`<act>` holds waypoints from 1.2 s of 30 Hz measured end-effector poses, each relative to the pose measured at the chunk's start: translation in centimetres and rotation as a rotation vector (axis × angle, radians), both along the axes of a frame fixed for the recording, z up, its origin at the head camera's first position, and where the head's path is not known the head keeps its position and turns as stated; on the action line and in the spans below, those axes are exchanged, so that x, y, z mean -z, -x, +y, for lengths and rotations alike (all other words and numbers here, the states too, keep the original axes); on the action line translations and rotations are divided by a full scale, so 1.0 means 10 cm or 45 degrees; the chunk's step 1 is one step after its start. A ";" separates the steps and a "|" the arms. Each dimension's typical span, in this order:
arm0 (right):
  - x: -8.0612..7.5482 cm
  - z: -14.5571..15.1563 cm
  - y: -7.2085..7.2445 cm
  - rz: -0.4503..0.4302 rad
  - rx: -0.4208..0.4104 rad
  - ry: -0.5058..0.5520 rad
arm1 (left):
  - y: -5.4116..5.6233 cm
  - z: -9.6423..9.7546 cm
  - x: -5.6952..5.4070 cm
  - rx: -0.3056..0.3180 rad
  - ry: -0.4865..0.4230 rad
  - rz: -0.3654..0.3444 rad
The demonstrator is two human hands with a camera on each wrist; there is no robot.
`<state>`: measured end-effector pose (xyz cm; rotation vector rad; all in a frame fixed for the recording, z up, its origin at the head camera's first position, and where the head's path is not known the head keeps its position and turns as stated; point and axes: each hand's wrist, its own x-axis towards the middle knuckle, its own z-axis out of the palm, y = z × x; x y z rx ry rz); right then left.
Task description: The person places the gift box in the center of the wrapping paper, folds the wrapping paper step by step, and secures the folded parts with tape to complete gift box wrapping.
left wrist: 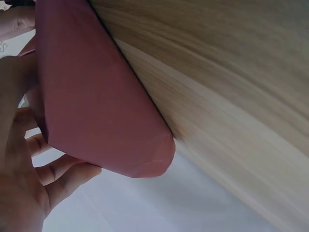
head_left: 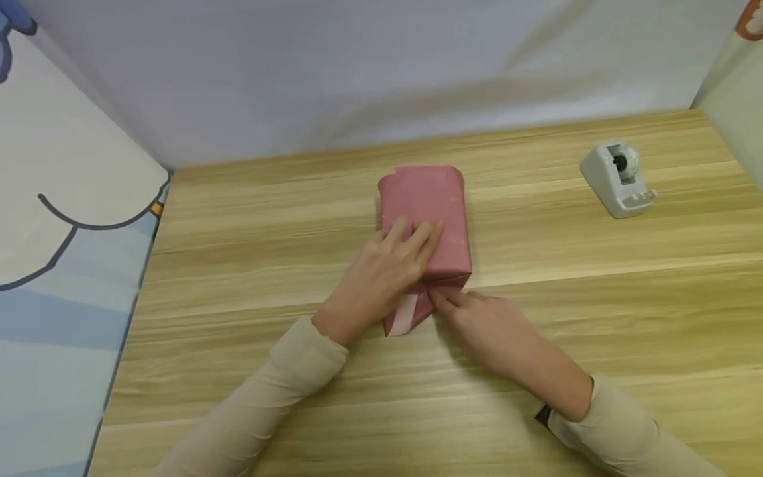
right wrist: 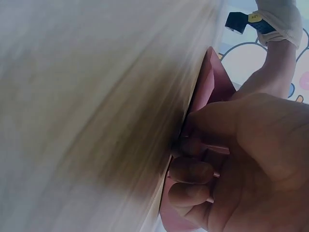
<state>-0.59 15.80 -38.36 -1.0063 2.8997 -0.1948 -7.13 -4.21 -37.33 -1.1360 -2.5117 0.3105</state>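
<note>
A box-shaped package in pink wrapping paper [head_left: 430, 199] lies on the table. At its near end, a folded flap [head_left: 424, 306] sticks out toward the person and carries a whitish strip [head_left: 405, 314]. The left hand [head_left: 384, 268] rests on top of the package with its fingers spread; the left wrist view shows the fingertips along the edge of the pink package [left wrist: 101, 111]. Low beside the near end, the right hand [head_left: 491, 328] pinches the paper at the base of the flap. Curled fingers [right wrist: 190, 171] of that hand show against the pink paper in the right wrist view.
A white tape dispenser [head_left: 605, 177] with a roll of tape stands at the back right of the wood-grain table [head_left: 250, 232]. Behind the table hangs a pale backdrop [head_left: 357, 73], and a cartoon-printed panel [head_left: 65, 218] stands along the left side.
</note>
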 end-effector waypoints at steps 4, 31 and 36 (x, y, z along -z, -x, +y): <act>0.00 -0.01 0.01 -0.038 0.014 0.012 | 0.00 0.02 0.01 -0.004 -0.040 -0.038; 0.03 0.18 0.03 -0.177 0.097 0.144 | -0.06 0.14 0.08 -0.096 0.018 0.087; 0.02 0.26 0.02 -0.194 0.110 0.146 | -0.07 0.15 0.08 -0.110 0.034 0.115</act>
